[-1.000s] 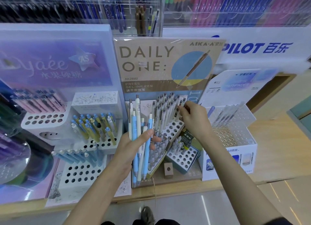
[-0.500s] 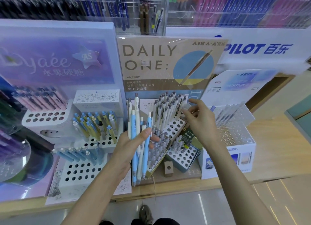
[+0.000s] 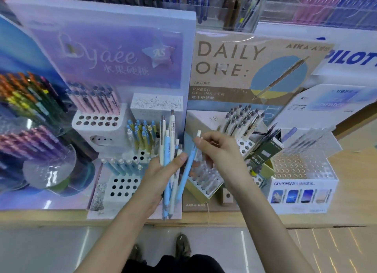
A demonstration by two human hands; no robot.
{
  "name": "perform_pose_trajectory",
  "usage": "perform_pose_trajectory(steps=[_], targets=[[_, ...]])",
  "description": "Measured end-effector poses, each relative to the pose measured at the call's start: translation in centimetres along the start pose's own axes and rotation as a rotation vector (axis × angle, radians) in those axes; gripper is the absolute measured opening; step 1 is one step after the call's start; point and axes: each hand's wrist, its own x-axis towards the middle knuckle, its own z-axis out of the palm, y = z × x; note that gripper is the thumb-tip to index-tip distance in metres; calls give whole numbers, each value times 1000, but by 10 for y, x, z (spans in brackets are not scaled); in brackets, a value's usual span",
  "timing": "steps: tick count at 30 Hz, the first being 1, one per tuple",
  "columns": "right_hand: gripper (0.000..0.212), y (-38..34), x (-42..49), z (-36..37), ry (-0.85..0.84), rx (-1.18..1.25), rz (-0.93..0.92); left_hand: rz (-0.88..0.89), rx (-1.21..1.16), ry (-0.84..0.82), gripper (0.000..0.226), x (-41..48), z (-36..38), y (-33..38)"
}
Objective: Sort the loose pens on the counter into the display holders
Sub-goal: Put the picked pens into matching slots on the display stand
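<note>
Step in hand, likely: singling out one pen for slotting. Left hand (image 3: 161, 170) gripping bundle of pale blue and white plastic click pens (image 3: 167, 148), thumb pressing across barrels, just below-left of tan cardboard "DAILY ONE" display board (image 3: 244, 68). Right hand (image 3: 222, 152), below board, pinching upper end of slim pale blue pen with white cap (image 3: 187, 170); pen slanting down beside bundle. Next move probably calling for lifting pen clear, then aiming tip into free hole of white perforated holder block (image 3: 122, 186), further below-left of board.

Display holders (image 3: 98, 127) on counter (image 3: 350, 180)
</note>
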Motion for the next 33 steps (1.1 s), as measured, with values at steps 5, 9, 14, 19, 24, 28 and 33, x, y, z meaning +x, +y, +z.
perform_pose_trajectory(steps=[5, 9, 14, 19, 24, 28, 33], targets=[[16, -2, -8, 31, 104, -37, -137, 23, 111, 158, 18, -7, -39, 2], [15, 3, -19, 60, 154, -89, -203, 97, 188, 121, 22, -18, -79, 4], [10, 22, -30, 97, 126, -165, -121, 52, 159, 194, 29, -27, -126, 3], [10, 49, -40, 138, 84, -291, -78, 16, 110, 200, 23, -33, -153, 1], [6, 67, -46, 166, 154, -360, -118, 19, 98, 130, 8, -38, -174, -1], [15, 67, -43, 176, 136, -484, -159, -5, 112, 95, 13, -39, -186, -3], [16, 68, -40, 182, 113, -569, -166, -7, 117, 50, 31, -41, -201, -5]])
